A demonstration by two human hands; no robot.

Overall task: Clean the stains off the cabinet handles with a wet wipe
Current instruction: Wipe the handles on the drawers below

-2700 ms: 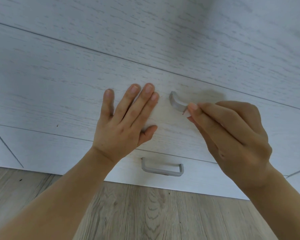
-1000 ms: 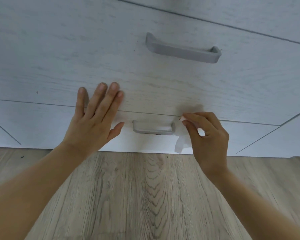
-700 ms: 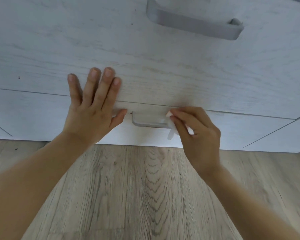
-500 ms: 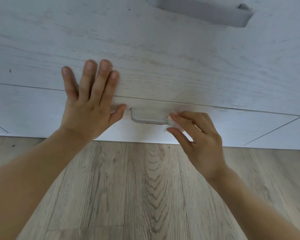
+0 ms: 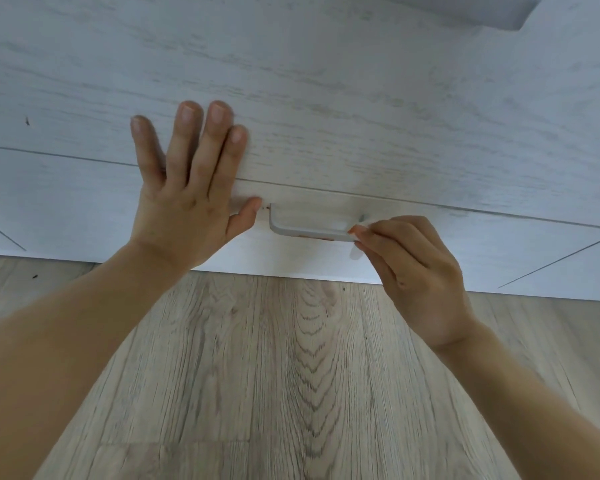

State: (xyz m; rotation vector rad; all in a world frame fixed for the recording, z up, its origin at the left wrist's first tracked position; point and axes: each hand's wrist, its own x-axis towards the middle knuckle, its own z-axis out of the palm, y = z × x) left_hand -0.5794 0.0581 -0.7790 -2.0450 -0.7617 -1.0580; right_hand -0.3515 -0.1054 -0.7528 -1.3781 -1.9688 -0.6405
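Looking down from head cam: white wood-grain cabinet front [image 5: 361, 116] w/ drawer seams, pale wood-plank floor [image 5: 274, 375] below. Grey upper handle [image 5: 482, 12] partly cut off at top edge. Left hand [image 5: 187, 188] lies flat on the cabinet front, fingers straight & spread, thumb tip just beside left end of lower handle [image 5: 309, 228]. Right hand [image 5: 413, 261] at handle's right end, fingers curled, pinching a white wet wipe [image 5: 357, 233] against the bar; wipe mostly hidden under fingertips. Reddish stains show along bar's lower edge & near its left post.
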